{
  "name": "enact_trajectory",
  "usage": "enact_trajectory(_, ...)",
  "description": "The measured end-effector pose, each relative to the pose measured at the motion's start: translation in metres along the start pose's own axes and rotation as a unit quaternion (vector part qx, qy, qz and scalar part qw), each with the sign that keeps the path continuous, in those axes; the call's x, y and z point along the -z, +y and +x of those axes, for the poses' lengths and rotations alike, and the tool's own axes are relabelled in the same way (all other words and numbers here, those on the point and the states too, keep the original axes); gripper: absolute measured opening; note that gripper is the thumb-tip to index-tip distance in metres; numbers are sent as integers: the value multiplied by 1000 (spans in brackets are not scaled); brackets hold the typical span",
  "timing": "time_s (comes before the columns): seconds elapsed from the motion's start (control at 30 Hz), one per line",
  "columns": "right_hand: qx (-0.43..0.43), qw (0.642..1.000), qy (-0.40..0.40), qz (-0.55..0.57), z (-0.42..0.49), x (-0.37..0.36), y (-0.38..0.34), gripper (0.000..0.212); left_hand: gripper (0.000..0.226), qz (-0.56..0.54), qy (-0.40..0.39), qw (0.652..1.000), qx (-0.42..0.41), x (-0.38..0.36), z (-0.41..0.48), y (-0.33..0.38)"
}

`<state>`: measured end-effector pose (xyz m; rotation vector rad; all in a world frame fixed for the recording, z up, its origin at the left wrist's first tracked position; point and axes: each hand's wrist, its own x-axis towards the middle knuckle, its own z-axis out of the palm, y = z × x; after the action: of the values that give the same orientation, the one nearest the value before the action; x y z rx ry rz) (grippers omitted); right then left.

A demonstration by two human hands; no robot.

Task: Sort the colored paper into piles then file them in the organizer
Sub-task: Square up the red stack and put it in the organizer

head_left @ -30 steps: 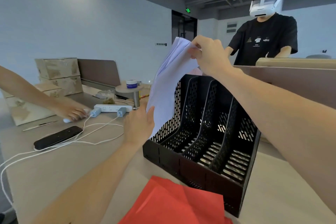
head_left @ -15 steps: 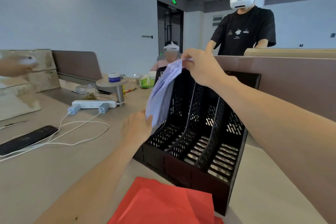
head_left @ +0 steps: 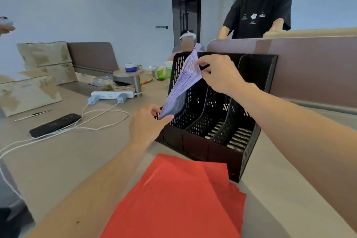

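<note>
A black phone [head_left: 55, 125] lies well left of the left hand's fingers [head_left: 153, 109], a white cable [head_left: 96, 128] looping beside it toward a power strip [head_left: 112, 94] farther back. Cardboard boxes [head_left: 44, 58] stack beyond those. Past the fingers, a person in black [head_left: 257, 17] stands behind a brown divider [head_left: 309, 67]

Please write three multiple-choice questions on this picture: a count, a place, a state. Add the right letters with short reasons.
1. How many compartments has the black organizer? A. two B. three C. five
2. Where does the red paper lie? A. under a phone B. on the table before the organizer C. in a slot
3. How is the purple paper held? A. by both hands B. by one hand C. by none

1 B: two dividers make three slots. 2 B: it lies flat on the table. 3 A: the left hand pinches its lower corner, the right hand its upper edge.
</note>
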<state>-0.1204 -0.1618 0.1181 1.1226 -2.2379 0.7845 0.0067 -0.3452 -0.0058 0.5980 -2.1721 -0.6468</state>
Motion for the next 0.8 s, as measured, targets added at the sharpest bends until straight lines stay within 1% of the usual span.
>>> enact_trajectory(0.07,-12,1000,-4,-7,-20,0,-4,34,37,-1,2,1000,5,12,-18,-3)
enact_trajectory(0.17,-26,1000,-4,8,-51,-5,-14,32,41,26,-32,999,21,29,-46,-14)
enact_trajectory(0.27,-19,999,-40,27,-87,-15,-33,25,46,48,-53,996,43,48,-76,-21)
enact_trajectory(0.37,23,992,-118,36,-126,-31,-54,18,47,57,-55,995,59,69,-104,-29)
enact_trajectory(0.47,23,975,-220,23,-161,-51,-64,13,53,65,-79,993,66,93,-126,-47)
enact_trajectory(0.53,11,967,-253,15,-182,-63,-64,24,61,62,-98,990,75,112,-139,-61)
enact_trajectory(0.6,10,966,-259,18,-201,-73,-63,41,65,62,-110,988,90,131,-153,-74)
enact_trajectory(0.67,5,967,-251,33,-217,-80,-64,52,59,51,-93,988,116,149,-171,-87)
enact_trajectory(0.7,-4,967,-254,35,-225,-82,-64,55,54,44,-70,988,132,156,-181,-94)
enact_trajectory(0.77,-20,962,-272,15,-234,-85,-63,60,44,11,7,984,178,169,-201,-103)
enact_trajectory(0.8,-26,960,-278,6,-236,-85,-63,62,42,-24,45,976,211,175,-211,-105)
